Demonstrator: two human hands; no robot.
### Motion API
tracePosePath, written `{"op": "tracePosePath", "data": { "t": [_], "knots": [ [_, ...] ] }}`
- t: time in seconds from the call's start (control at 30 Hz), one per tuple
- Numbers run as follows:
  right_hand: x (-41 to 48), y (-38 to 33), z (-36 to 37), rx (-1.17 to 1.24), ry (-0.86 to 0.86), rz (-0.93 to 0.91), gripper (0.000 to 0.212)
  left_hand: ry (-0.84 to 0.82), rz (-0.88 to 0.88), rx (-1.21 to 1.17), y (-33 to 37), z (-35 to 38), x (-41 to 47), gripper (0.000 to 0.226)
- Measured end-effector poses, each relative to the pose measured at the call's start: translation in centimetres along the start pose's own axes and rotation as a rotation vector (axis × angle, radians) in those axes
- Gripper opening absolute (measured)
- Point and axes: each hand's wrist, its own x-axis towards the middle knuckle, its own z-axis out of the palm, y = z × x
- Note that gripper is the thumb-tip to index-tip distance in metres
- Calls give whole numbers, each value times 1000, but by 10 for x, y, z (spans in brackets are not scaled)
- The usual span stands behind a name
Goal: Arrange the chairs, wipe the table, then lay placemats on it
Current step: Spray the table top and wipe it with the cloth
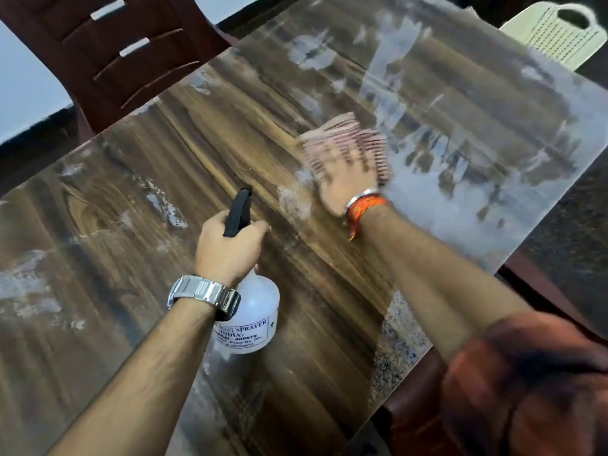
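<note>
The wood-grain surface [131, 192] shows pale wet smears, heaviest toward its far right end. The right hand [345, 182] lies flat on a pink striped cloth [342, 139] near the middle of the surface, fingers stretched out over the fabric and pressing it down; the hand is motion-blurred. An orange thread band [365, 205] circles that wrist. The left hand [227, 248] is curled round the neck of a translucent spray bottle [253, 311] with a black trigger head, its base close to the surface near the front edge. A steel wristwatch [204, 296] sits on this wrist. A maroon plastic chair [108, 51] stands at the far left side; a cream plastic chair [559, 34] stands at the far right end.
</note>
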Motion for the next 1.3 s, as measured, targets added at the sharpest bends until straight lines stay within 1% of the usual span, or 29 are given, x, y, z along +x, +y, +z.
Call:
{"op": "tracePosePath", "data": {
  "t": [0.03,0.1,0.13,0.17,0.2,0.23,0.37,0.4,0.47,0.5,0.53,0.57,0.6,0.67,0.73,0.77,0.8,0.83,0.87,0.9,0.93,0.97,1.03,1.07,1.1,1.13,1.17,1.23,1.3],
  "knots": [
    [-16,-17,2,6,10,-183,62,13,12,13,2,5,3,23],
    [-63,-42,12,29,22,-631,57,34,25,26,6,12,6,24],
    [-84,-45,17,27,-43,-775,58,42,33,25,8,16,7,23],
    [-94,-39,15,10,-122,-824,58,47,34,27,9,20,10,21],
    [-91,-24,12,0,-144,-809,58,45,28,37,11,23,10,22],
    [-78,-4,10,-7,-83,-730,59,34,22,43,12,27,11,24],
    [2,113,-14,-33,31,-63,63,-53,55,57,22,40,9,23],
    [12,144,-18,-32,20,79,64,-66,76,75,24,43,6,24],
    [13,183,-21,29,-17,300,59,-80,101,101,28,45,1,24],
    [9,185,-21,49,-12,352,56,-87,98,99,29,46,-1,24],
    [0,176,-19,51,8,350,56,-93,87,90,29,47,-3,24],
    [-14,156,-15,32,36,290,56,-90,78,79,30,47,-6,26],
    [-33,131,-6,28,56,178,57,-88,73,72,30,48,-8,31],
    [-102,67,12,67,7,-171,58,-87,74,65,32,52,-12,39],
    [-193,15,30,125,-85,-501,56,-88,87,79,32,57,-19,40],
    [-225,7,33,124,-126,-604,56,-97,90,75,32,59,-21,41],
    [-243,14,33,89,-135,-656,56,-113,86,66,32,61,-25,44],
    [-243,33,28,63,-137,-676,58,-126,83,62,31,63,-28,47],
    [-232,58,22,24,-109,-642,60,-134,83,68,32,65,-32,48],
    [-214,86,16,-4,-59,-552,60,-143,91,76,30,66,-35,47],
    [-190,118,9,-11,-8,-394,58,-151,96,78,29,68,-38,44],
    [-165,154,1,10,23,-177,54,-157,98,71,28,69,-42,40],
    [-126,215,-18,62,-9,245,53,-169,101,61,26,74,-50,29],
    [-118,228,-23,94,-29,383,54,-173,107,70,25,75,-55,25],
    [-116,227,-22,88,-34,446,55,-178,114,81,24,77,-57,23],
    [-120,215,-19,51,-26,442,57,-184,109,79,23,77,-60,22],
    [-131,194,-13,6,-2,377,59,-189,104,68,22,78,-63,22],
    [-179,135,2,-23,16,141,60,-204,104,54,23,80,-68,20],
    [-247,69,20,15,-40,-156,59,-195,124,54,26,83,-72,21]
  ]
}}
